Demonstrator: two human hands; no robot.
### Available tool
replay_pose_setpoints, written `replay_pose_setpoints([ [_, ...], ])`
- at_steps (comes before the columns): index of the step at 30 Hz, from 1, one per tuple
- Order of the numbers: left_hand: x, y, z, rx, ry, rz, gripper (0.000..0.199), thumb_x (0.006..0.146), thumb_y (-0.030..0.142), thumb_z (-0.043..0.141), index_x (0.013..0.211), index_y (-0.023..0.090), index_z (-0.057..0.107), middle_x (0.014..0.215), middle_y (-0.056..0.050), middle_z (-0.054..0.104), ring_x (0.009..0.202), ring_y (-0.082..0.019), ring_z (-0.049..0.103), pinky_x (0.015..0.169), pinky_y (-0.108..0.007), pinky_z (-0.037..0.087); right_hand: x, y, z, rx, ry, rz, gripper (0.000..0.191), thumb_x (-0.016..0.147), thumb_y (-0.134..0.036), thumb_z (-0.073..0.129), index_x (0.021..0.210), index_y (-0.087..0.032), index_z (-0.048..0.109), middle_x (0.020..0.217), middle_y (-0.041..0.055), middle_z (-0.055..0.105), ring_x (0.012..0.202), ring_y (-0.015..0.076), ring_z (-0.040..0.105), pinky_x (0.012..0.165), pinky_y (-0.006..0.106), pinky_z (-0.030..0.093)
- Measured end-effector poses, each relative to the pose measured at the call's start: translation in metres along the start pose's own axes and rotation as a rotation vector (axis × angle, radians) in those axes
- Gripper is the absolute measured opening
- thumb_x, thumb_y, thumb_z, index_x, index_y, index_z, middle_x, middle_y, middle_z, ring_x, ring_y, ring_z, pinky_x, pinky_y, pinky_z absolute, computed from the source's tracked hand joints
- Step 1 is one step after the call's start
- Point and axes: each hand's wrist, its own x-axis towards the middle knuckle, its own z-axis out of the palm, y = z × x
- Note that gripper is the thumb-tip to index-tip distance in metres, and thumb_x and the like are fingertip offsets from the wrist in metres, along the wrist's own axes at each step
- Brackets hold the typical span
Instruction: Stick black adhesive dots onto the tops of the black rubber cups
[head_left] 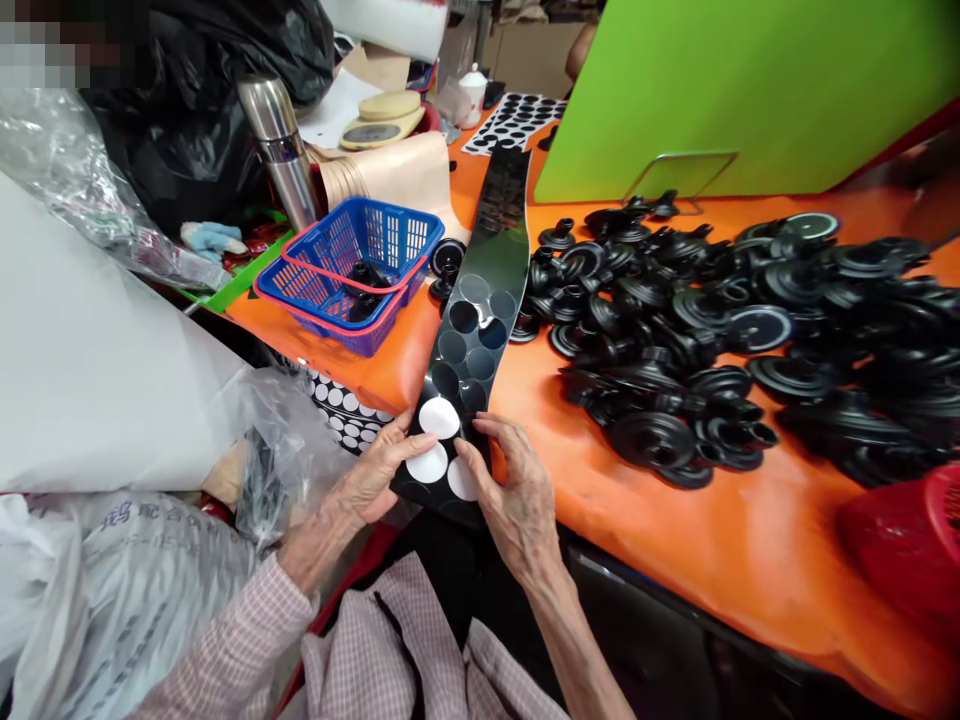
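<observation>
Head view, looking down at my two hands at a work table.

1. My left hand [371, 475] and my right hand [510, 495] hold the lower end of a long, glossy black strip [487, 330] from either side. My fingers are curved in a light grasp, not clenched.
2. The strip lies at a slant across the table's orange cover [772, 540]. Its lower end reaches past the near table edge, and its far end runs up toward a green board [712, 90].
3. Three white discs [439, 418] sit on the strip between my hands, and my fingertips [401, 445] touch them. Farther along, darker see-through circles [469, 345] cover the strip.
4. On my right, a large heap of black rubber suction cups [660, 340] lies just beside the strip.
5. On my left stands a blue plastic basket [349, 270] with red handles and black pieces inside. Behind it stands a steel vacuum flask [277, 150].
</observation>
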Motion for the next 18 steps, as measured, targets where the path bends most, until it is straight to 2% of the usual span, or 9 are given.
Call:
replay_pose_setpoints([
  [4, 0.003, 0.001, -0.004, 0.085, 0.003, 0.029, 0.053, 0.070, 0.027, 0.076, 0.120, 0.021, 0.062, 0.101, -0.005, 0.071, 0.080, -0.015, 0.065, 0.076, -0.026, 0.050, 0.001, -0.002, 0.002, 0.053, -0.018, 0.029, 0.016, 0.089, -0.033, 0.056, 0.093, -0.021, 0.065, 0.107, 0.0092, 0.069, 0.101, 0.0225, 0.066, 0.090, 0.042, 0.053],
  [7, 0.003, 0.007, -0.014, 0.234, 0.056, 0.034, 0.049, 0.071, 0.032, 0.075, 0.116, 0.017, 0.061, 0.096, -0.006, 0.070, 0.076, -0.016, 0.064, 0.075, -0.028, 0.050, 0.004, 0.000, -0.004, 0.106, 0.048, 0.137, 0.020, 0.092, -0.034, 0.051, 0.091, -0.021, 0.065, 0.099, 0.0070, 0.071, 0.093, 0.0212, 0.067, 0.085, 0.039, 0.054],
  [9, 0.000, 0.016, -0.018, 0.447, 0.169, 0.109, 0.046, 0.070, 0.035, 0.075, 0.109, 0.017, 0.062, 0.092, -0.006, 0.068, 0.079, -0.018, 0.062, 0.073, -0.029, 0.048, 0.006, 0.000, -0.011, 0.102, 0.137, 0.178, 0.022, 0.093, -0.035, 0.048, 0.089, -0.021, 0.065, 0.091, 0.0049, 0.070, 0.087, 0.0198, 0.066, 0.081, 0.036, 0.054],
  [10, -0.002, 0.021, -0.017, 0.580, 0.274, 0.194, 0.043, 0.069, 0.037, 0.076, 0.105, 0.017, 0.062, 0.091, -0.005, 0.066, 0.081, -0.019, 0.061, 0.073, -0.029, 0.047, 0.007, -0.001, -0.014, 0.082, 0.172, 0.161, 0.021, 0.093, -0.034, 0.048, 0.088, -0.021, 0.064, 0.089, 0.0041, 0.070, 0.084, 0.0192, 0.066, 0.079, 0.035, 0.054],
  [12, -0.007, 0.032, -0.011, 0.815, 0.456, 0.367, 0.034, 0.070, 0.041, 0.074, 0.092, 0.019, 0.062, 0.085, -0.003, 0.063, 0.080, -0.018, 0.057, 0.071, -0.028, 0.045, 0.006, -0.006, -0.017, 0.031, 0.195, 0.064, 0.018, 0.093, -0.030, 0.049, 0.087, -0.022, 0.065, 0.088, 0.0041, 0.069, 0.082, 0.0186, 0.066, 0.077, 0.033, 0.054],
  [13, -0.009, 0.037, -0.006, 0.875, 0.460, 0.391, 0.030, 0.072, 0.044, 0.072, 0.086, 0.019, 0.061, 0.080, -0.002, 0.061, 0.077, -0.017, 0.055, 0.068, -0.027, 0.043, 0.005, -0.010, -0.016, 0.016, 0.183, 0.007, 0.018, 0.093, -0.027, 0.049, 0.088, -0.023, 0.065, 0.088, 0.0045, 0.069, 0.082, 0.0181, 0.066, 0.076, 0.032, 0.055],
  [14, -0.010, 0.041, 0.001, 0.884, 0.391, 0.355, 0.030, 0.074, 0.047, 0.068, 0.081, 0.019, 0.060, 0.076, -0.001, 0.059, 0.072, -0.016, 0.053, 0.066, -0.027, 0.042, 0.003, -0.014, -0.013, 0.012, 0.162, -0.046, 0.018, 0.093, -0.024, 0.048, 0.089, -0.023, 0.066, 0.089, 0.0049, 0.069, 0.081, 0.0176, 0.067, 0.074, 0.031, 0.055],
  [17, -0.004, 0.047, 0.021, 0.732, 0.054, 0.098, 0.030, 0.076, 0.047, 0.065, 0.074, 0.018, 0.056, 0.063, 0.002, 0.054, 0.061, -0.012, 0.050, 0.060, -0.025, 0.039, -0.002, -0.023, -0.006, 0.077, 0.066, -0.139, 0.019, 0.091, -0.021, 0.051, 0.101, -0.025, 0.067, 0.100, 0.0070, 0.068, 0.090, 0.0182, 0.067, 0.078, 0.031, 0.057],
  [18, 0.000, 0.046, 0.026, 0.674, 0.021, 0.066, 0.028, 0.074, 0.044, 0.067, 0.075, 0.018, 0.054, 0.062, 0.003, 0.054, 0.060, -0.011, 0.051, 0.060, -0.024, 0.039, -0.002, -0.024, -0.006, 0.124, 0.030, -0.125, 0.021, 0.089, -0.023, 0.054, 0.107, -0.025, 0.066, 0.108, 0.0079, 0.067, 0.097, 0.0196, 0.066, 0.082, 0.033, 0.057],
])
